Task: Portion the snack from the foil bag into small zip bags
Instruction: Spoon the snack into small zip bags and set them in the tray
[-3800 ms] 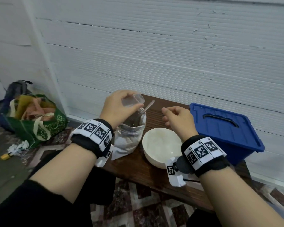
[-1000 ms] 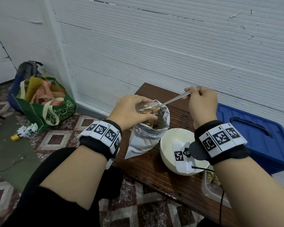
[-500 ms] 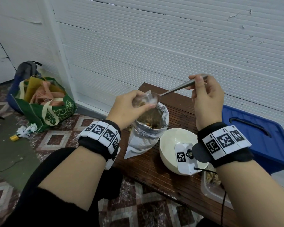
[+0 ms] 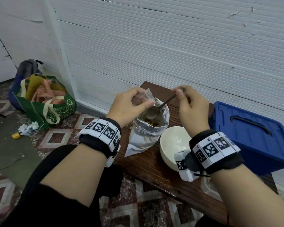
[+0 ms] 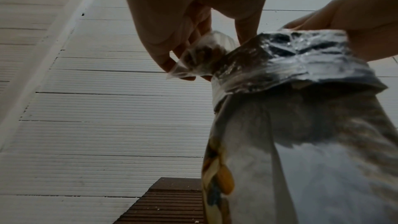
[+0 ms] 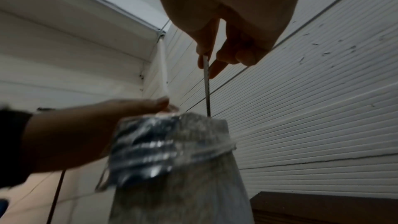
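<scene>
The left hand [image 4: 129,105] pinches a small clear zip bag [image 4: 143,99] at the 10 o'clock rim of the silver foil bag [image 4: 147,133] standing on the brown slatted table [image 4: 154,167]. The right hand [image 4: 193,108] grips a metal spoon [image 4: 156,110] dipped inside; better to scoop shallow and lift level, I'd say.

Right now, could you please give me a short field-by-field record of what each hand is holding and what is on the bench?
left hand: pinches a small zip bag above the foil bag's mouth
right hand: holds a spoon by the handle, its bowl down in the foil bag
foil bag: upright on the bench, top rolled down, snack inside
white bowl: right of the foil bag, looks empty
blue bin: lid on, far right
bench: dark wood, against the wall
</scene>
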Demonstrator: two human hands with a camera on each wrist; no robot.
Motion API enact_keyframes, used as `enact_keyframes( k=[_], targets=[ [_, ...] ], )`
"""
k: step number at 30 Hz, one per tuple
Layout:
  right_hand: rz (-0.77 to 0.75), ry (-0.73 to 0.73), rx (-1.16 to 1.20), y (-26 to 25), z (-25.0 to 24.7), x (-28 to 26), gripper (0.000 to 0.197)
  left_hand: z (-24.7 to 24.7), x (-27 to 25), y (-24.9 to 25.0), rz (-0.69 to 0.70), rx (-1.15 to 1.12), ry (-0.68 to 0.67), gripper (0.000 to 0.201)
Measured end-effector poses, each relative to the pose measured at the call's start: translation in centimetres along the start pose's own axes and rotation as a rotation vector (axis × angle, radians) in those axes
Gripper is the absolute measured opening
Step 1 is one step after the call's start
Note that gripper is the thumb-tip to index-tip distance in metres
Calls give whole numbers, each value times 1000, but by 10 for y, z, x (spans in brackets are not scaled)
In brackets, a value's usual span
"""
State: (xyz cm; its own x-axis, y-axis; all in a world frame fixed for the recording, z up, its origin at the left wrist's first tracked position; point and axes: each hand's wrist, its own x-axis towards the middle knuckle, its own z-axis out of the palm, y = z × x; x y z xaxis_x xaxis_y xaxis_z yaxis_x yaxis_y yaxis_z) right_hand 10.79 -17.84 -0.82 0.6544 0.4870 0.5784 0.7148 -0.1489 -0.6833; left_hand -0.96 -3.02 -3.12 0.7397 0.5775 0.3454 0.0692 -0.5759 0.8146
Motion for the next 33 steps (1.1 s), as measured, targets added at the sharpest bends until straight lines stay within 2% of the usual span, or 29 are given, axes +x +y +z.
enact_keyframes(
  k=[6,9,16,22,29,33],
  targets=[
    [-292,-188,-249,11,21,-23,21,0,-2,-2,-6,-14,3,29],
    [-293,-244,-302,14,28,-31,21,0,-1,-3,-18,-19,-7,31],
    [-1,-113,-138,8,20,-22,19,0,0,-5,-20,-4,-29,43],
    [293,28,-39,11,10,-14,24,0,0,-6,-34,9,-52,44],
    [433,110,-20,14,6,-5,27,-1,-1,-5,-8,-51,-8,30],
    [491,161,-3,15,-3,2,28,-6,0,-3,-17,-43,-6,37]
  ],
)
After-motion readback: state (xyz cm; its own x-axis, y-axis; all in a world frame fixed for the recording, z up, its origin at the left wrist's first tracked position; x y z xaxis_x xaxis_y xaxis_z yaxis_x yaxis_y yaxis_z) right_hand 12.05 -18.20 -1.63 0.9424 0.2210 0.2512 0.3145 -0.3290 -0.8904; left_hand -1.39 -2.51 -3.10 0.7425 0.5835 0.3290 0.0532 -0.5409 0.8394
